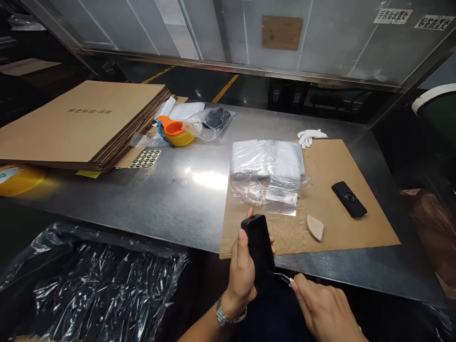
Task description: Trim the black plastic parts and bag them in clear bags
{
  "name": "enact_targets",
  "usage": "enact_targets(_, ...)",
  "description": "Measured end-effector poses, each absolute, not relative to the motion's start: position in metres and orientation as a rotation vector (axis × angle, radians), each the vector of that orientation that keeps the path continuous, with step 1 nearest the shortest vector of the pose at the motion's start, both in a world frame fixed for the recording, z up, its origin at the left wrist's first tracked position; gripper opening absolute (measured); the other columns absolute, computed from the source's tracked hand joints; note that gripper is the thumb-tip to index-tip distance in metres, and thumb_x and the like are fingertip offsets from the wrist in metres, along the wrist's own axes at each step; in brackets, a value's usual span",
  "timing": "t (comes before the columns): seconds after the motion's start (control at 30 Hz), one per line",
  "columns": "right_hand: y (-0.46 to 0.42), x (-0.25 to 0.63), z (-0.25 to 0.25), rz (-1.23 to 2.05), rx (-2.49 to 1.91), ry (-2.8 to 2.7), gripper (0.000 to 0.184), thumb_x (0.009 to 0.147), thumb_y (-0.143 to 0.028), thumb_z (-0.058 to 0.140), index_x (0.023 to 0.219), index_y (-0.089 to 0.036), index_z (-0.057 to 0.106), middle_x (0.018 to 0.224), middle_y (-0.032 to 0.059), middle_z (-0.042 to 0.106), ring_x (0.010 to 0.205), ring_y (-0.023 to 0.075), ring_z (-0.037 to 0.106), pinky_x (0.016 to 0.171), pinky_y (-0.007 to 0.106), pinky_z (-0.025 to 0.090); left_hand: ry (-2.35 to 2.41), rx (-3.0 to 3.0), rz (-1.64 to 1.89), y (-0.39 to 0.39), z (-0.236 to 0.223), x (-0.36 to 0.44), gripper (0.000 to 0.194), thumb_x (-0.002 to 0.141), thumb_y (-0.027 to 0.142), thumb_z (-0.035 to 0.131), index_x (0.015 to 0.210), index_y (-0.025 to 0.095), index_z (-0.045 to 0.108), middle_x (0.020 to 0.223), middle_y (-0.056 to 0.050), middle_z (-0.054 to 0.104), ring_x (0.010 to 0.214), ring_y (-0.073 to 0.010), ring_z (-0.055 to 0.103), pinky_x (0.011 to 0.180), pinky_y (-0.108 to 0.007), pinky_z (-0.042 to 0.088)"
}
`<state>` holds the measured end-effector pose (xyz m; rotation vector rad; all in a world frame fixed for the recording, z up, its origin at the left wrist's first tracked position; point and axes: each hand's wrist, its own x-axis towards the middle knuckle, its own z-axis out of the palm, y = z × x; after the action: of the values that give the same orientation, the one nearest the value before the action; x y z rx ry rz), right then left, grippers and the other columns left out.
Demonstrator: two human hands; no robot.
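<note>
Right hand [326, 304] pinches a slim silver tool [284, 278], tip at the lower edge of a black, hollow, rectangular case [259, 242], clasped in the left hand [242, 266] by the grey metal bench [171, 204]; light, steady strokes seem best.

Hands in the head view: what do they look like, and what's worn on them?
The left hand is ungloved, with a silver-coloured linked metal band around the wrist; watch or bracelet, I can't tell. The right hand is ungloved too. No sleeve shows on either arm.
</note>
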<state>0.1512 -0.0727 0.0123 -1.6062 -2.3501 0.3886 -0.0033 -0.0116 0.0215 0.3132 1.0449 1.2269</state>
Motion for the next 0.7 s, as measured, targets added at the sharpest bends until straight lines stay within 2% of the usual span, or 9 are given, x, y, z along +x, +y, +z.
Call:
enact_targets(0.07,-0.072,0.153,0.008,0.76,-1.667,-2.227,0.041,0.098,-0.035,0.022,0.067,-0.02,0.045,0.044,-0.0062,0.044,0.034,0.0082,0.041,0.039,0.021,0.022,1.047,0.323,1.257,-0.013,0.021,-0.002,0.067,0.08,0.059,0.045,0.137,0.027,0.03,0.071,-0.004,0.062,0.055,-0.0148,0.056,0.048,-0.024,0.048)
enact_targets(0.2,-0.073,0.152,0.0,1.937,-1.434,-1.665,0.048,0.095,-0.049,0.021,0.075,-0.018,0.052,0.044,-0.0068,0.041,0.035,0.0064,0.035,0.04,0.017,0.028,0.947,0.33,1.285,-0.011,0.021,-0.002,0.067,0.081,0.058,0.044,0.138,0.027,0.028,0.071,-0.004,0.061,0.055,-0.015,0.056,0.05,-0.026,0.048)
enact_targets(0.23,-0.073,0.152,-0.001,2.127,-1.313,-1.54,0.049,0.094,-0.052,0.024,0.076,-0.017,0.053,0.044,-0.0071,0.04,0.035,0.0053,0.032,0.038,0.016,0.027,0.917,0.323,1.277,-0.01,0.021,-0.003,0.065,0.082,0.057,0.042,0.138,0.027,0.027,0.071,-0.003,0.061,0.055,-0.0147,0.056,0.051,-0.026,0.048)
enact_targets(0.3,-0.075,0.152,-0.002,2.268,-1.141,-1.401,0.05,0.091,-0.055,0.03,0.076,-0.015,0.055,0.046,-0.0069,0.039,0.036,0.0042,0.03,0.038,0.015,0.024,0.866,0.289,1.236,-0.006,0.021,-0.003,0.06,0.085,0.054,0.039,0.138,0.028,0.026,0.07,-0.003,0.06,0.054,-0.0133,0.056,0.052,-0.025,0.047)
enact_targets(0.4,-0.074,0.156,0.005,2.007,-1.149,-1.414,0.047,0.088,-0.059,0.036,0.081,-0.016,0.054,0.052,-0.006,0.04,0.043,0.0062,0.035,0.042,0.017,0.03,0.812,0.175,1.099,-0.002,0.016,-0.003,0.054,0.087,0.052,0.037,0.136,0.031,0.029,0.069,-0.002,0.059,0.053,-0.0117,0.055,0.051,-0.022,0.045)
enact_targets(0.5,-0.066,0.157,0.018,1.359,-1.346,-1.681,0.03,0.089,-0.046,0.045,0.081,-0.018,0.053,0.062,-0.0031,0.047,0.055,0.0099,0.044,0.053,0.021,0.037,0.762,0.007,0.909,-0.001,0.009,0.0,0.05,0.087,0.052,0.038,0.129,0.025,0.042,0.067,-0.002,0.059,0.05,-0.0116,0.054,0.047,-0.02,0.043)
enact_targets(0.6,-0.057,0.15,0.025,0.861,-1.337,-1.96,0.024,0.092,-0.031,0.045,0.073,-0.019,0.053,0.062,-0.002,0.053,0.056,0.0103,0.049,0.055,0.022,0.036,0.726,-0.106,0.755,-0.004,0.002,0.006,0.047,0.085,0.053,0.041,0.106,0.015,0.059,0.066,-0.004,0.06,0.049,-0.012,0.054,0.045,-0.021,0.042)
enact_targets(0.7,-0.053,0.141,0.023,0.673,-1.304,-2.136,0.033,0.093,-0.037,0.042,0.068,-0.019,0.052,0.058,-0.0021,0.054,0.05,0.0104,0.049,0.05,0.022,0.033,0.752,-0.108,0.672,-0.008,-0.001,0.012,0.048,0.083,0.055,0.044,0.082,0.011,0.064,0.065,-0.007,0.062,0.05,-0.0135,0.055,0.046,-0.022,0.042)
